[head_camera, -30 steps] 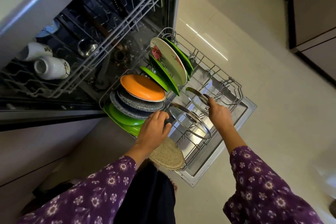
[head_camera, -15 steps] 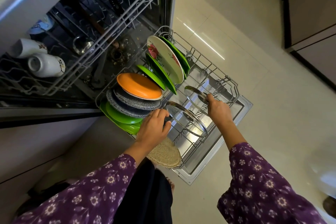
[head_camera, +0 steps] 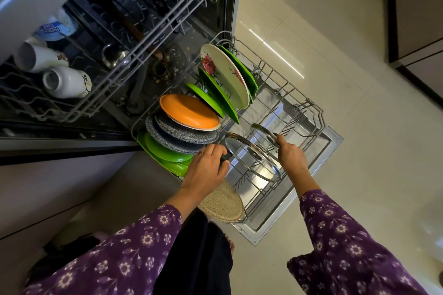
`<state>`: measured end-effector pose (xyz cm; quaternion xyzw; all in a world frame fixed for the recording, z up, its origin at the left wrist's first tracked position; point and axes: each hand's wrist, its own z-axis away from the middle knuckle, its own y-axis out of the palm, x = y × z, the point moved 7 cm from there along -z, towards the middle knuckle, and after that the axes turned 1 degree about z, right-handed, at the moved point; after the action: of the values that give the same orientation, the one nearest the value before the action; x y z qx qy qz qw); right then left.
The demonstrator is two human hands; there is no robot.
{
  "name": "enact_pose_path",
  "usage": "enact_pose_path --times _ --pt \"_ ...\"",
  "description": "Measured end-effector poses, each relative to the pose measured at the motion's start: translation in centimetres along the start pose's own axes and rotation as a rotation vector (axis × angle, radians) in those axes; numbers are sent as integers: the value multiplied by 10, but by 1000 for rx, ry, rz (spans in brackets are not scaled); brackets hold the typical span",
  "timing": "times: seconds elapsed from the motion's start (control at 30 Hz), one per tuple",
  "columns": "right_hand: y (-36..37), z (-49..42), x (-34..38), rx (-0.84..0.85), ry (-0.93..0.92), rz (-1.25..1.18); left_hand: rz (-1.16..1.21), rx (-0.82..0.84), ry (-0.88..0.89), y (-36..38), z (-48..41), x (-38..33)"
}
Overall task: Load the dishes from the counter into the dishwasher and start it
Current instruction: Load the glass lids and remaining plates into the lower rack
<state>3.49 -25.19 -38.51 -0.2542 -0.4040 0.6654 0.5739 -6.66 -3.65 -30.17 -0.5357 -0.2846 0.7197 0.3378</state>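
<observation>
two glass lids stand on edge in the pulled-out lower rack (head_camera: 320,122) of an open dishwasher (head_camera: 167,67), each held by a person in purple flowered sleeves (head_camera: 335,235). the left grip (head_camera: 206,170) is curled round the dark knob of the nearer glass lid (head_camera: 253,157), fingers above and thumb below. the right grip (head_camera: 291,157) is clenched over the top rim of the farther glass lid (head_camera: 262,130), which stands just behind the first, toward the far side of the rack.

to the left of the lids, in the same rack, an orange plate (head_camera: 189,111) leans on two grey speckled plates (head_camera: 177,137), with green plates (head_camera: 167,153) beneath them. farther back, a white floral plate (head_camera: 225,76) stands upright among more green ones (head_camera: 217,97). a round beige speckled dish (head_camera: 223,203) sits at the rack's near corner, partly under the left wrist (whether it is a plate or a mat cannot be told).

above, the upper rack (head_camera: 143,38) is also drawn out; it carries two white mugs (head_camera: 67,81) lying on their sides and a steel ladle (head_camera: 115,55). the dishwasher door (head_camera: 334,137) lies flat beneath the lower rack, over a pale tiled floor (head_camera: 323,43).
</observation>
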Motion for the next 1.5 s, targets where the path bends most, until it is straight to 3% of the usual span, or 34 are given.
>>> enact_pose_path --times 0.17,0.47,0.67,0.97,1.23,1.5 --pt "5 -12 7 -20 -37 -56 -1 6 -7 7 -1 1" --pt "0 -15 -1 50 81 -201 5 -5 8 0 10 -14" --pt "-47 38 24 -117 148 -424 -17 -15 -14 -39 40 -24" --pt "-131 182 140 -220 -148 -452 -117 -220 -96 -134 183 -34" --pt "-176 307 270 -145 -483 -369 -155 -470 -228 -210 346 -22" --pt "-185 441 437 -103 -919 -203 -183 -787 -515 -286 522 21"
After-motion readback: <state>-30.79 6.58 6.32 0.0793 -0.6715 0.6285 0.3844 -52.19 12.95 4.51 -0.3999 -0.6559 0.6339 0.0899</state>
